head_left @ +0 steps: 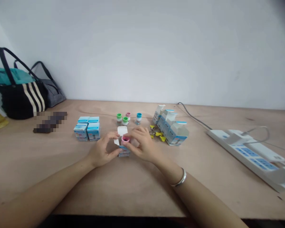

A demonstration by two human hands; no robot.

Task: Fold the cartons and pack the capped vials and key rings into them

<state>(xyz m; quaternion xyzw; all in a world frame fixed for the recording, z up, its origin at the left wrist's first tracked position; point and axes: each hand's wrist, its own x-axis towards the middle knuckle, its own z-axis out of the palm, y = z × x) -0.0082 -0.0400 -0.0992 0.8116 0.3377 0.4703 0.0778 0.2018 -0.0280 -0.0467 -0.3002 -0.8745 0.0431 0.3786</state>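
A small blue-and-white carton [124,153] stands upright in front of me with its top flaps up. My left hand [104,150] curls around its left side, thumb against the front and fingertips by the flap. Between the thumb and fingers of my right hand [142,144] is a small bottle with a pink cap [125,139], at the mouth of the carton. The bottle's lower part is hidden inside. Behind stand bottles with green [119,116], pink [128,114] and blue [139,115] caps.
Several closed cartons [93,130] sit at left. Open cartons [178,134] stand in a row at right, beside yellow-ended pieces [158,134]. A power strip [249,155] with cables lies far right. A dark, pixelated object [49,123] and bags [19,95] are at left.
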